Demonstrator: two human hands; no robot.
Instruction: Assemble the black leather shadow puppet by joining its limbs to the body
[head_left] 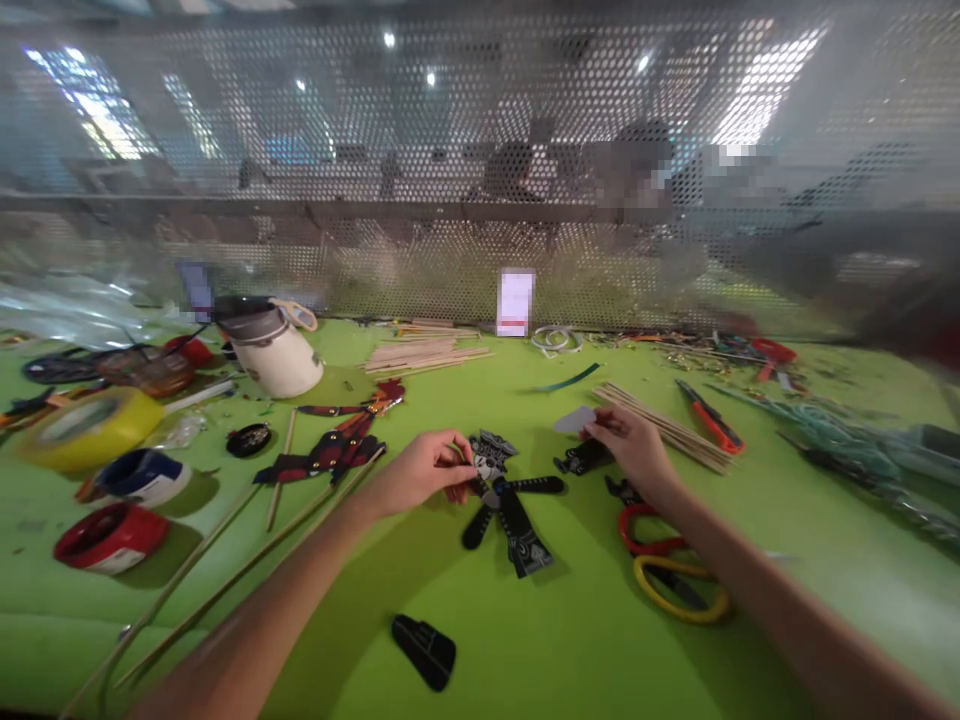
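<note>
A black jointed paper puppet (531, 530) with white line patterns lies on the green table (510, 660), its strips fanned out from a pinned centre. My left hand (439, 468) is closed in a pinch at the puppet's upper left, beside its patterned head. Further right, my right hand (630, 440) pinches a pale grey flat piece (574, 420) by its right end. Just beneath that hand lies a black patterned piece (581, 458), partly covered by the fingers. Nearer to me is a loose black tapered piece (425, 650).
Scissors (682, 605) with red and yellow handles lie under my right forearm. Beyond are thin sticks (667, 430) and a red-handled tool (712, 420). On the left are a red-black puppet (330, 455), tape rolls (97, 425) and a white jug (277, 360). Perforated mesh (420, 240) stands behind.
</note>
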